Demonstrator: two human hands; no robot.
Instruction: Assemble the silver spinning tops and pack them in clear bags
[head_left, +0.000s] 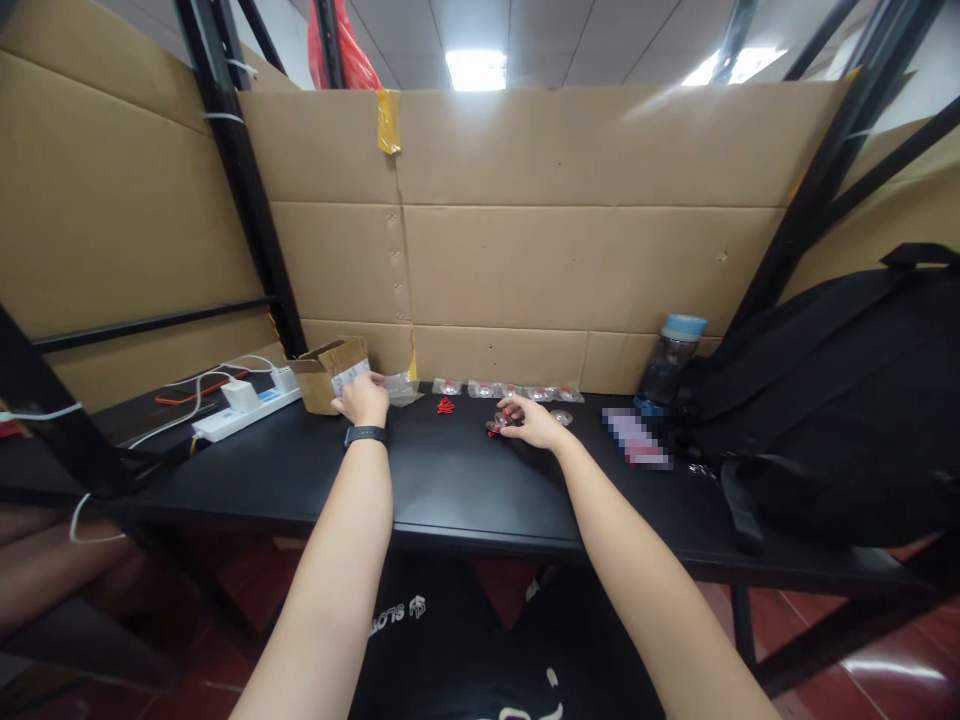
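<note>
My left hand (363, 398), with a dark band on its wrist, is at the right side of a small open cardboard box (315, 385). Its fingertips close on the edge of a clear plastic bag (403, 388); part of the fingers is hidden. My right hand (531, 422) pinches a small clear round piece with red in it (502, 420), low over the table. Beyond the hands, several clear packets with round pieces (484, 390) lie in a row. A little heap of red pieces (445, 406) sits between the hands. Another clear round piece (561, 417) rests right of my right hand.
A white power strip (247, 412) with plugs and cables lies at the left. To the right are a blurred-out flat item (636, 438), a bottle with a blue lid (669, 362) and a black backpack (840, 400). Cardboard panels (525, 260) wall the black table (465, 490) at the back.
</note>
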